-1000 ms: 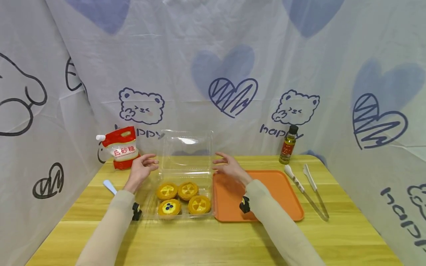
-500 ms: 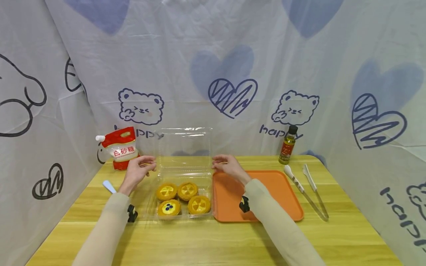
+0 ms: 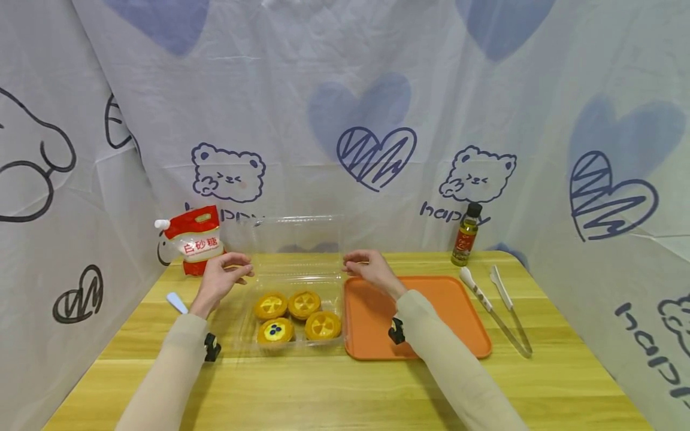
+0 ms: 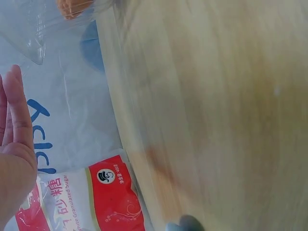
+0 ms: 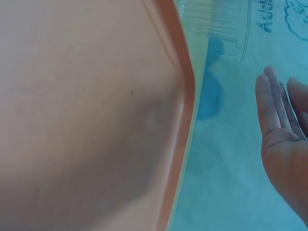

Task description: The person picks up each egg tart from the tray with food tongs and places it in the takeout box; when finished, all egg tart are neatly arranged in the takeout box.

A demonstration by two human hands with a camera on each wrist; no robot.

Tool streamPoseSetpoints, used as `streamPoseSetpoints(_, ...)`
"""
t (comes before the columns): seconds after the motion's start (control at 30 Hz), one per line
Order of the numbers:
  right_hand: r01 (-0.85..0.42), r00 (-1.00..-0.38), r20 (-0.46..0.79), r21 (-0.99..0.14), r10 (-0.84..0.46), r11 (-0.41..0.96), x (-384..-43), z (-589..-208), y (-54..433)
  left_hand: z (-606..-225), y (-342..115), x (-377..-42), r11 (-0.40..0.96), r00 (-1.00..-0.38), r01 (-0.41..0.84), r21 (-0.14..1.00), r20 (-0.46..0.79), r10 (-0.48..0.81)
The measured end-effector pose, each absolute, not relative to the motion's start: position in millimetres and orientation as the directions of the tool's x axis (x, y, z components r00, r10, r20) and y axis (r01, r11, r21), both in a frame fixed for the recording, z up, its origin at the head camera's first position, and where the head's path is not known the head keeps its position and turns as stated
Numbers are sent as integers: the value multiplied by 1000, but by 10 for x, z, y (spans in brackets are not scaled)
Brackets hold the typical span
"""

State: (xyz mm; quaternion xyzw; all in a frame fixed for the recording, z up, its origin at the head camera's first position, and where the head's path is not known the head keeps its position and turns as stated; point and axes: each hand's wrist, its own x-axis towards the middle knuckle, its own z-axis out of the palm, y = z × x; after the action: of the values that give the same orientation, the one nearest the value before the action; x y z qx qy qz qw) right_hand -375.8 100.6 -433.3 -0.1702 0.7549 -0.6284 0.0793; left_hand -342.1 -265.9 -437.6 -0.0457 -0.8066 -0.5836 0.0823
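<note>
A clear plastic clamshell box [image 3: 299, 277] stands with its lid [image 3: 296, 239] raised at the back. Several egg tarts [image 3: 322, 325] sit in its base, one topped with dark berries [image 3: 275, 330]. To the left of the lid is my left hand [image 3: 220, 278], its fingers nearly straight; the left wrist view shows a gap between its fingertips [image 4: 16, 79] and the plastic. On the other side, my right hand [image 3: 372, 272] reaches over the orange tray's back left corner. Its extended fingers [image 5: 269, 103] point toward the lid's edge, apart from it in the right wrist view.
Right of the box lies the orange tray [image 3: 447, 317], with open tongs [image 3: 501, 311] beyond it. An oil bottle [image 3: 465, 236] stands at the back right. A red sugar pouch [image 3: 202, 239] is behind my left hand. A pale blue handle [image 3: 176, 302] lies at left.
My left hand has drawn slightly left, away from the lid. The lid's top edge rose a little, then dropped. The tarts and the box's front edge have shifted slightly away from me.
</note>
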Motion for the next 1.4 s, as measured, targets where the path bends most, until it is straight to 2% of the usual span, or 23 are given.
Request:
streamPoseSetpoints(0.3,-156,-926,93,-976,-366,149,-3757,-4341,1018,-4393,-2687,-3407,224,-974,223,949,229,2)
streamPoseSetpoints(0.63,-194,-914,112,-965,-389,178,-3773,-4400,1052,-4361,-2718,-3365,274,-978,207,939,200,52)
streamPoseSetpoints(0.8,-205,-891,121,-967,-438,150,-3765,-4403,1094,-4377,-2760,-3378,243,-976,217,945,201,87)
streamPoseSetpoints(0.97,-157,-886,87,-980,-456,118,-3758,-4420,1099,-4361,-2772,-3344,203,-977,202,958,183,111)
streamPoseSetpoints(1.13,-137,-881,77,-986,-467,96,-3738,-4429,1095,-4347,-2789,-3319,237,-984,165,957,142,110)
streamPoseSetpoints(1.4,-144,-898,53,-974,-437,178,-3680,-4427,1118,-4344,-2830,-3323,356,-994,74,932,42,98)
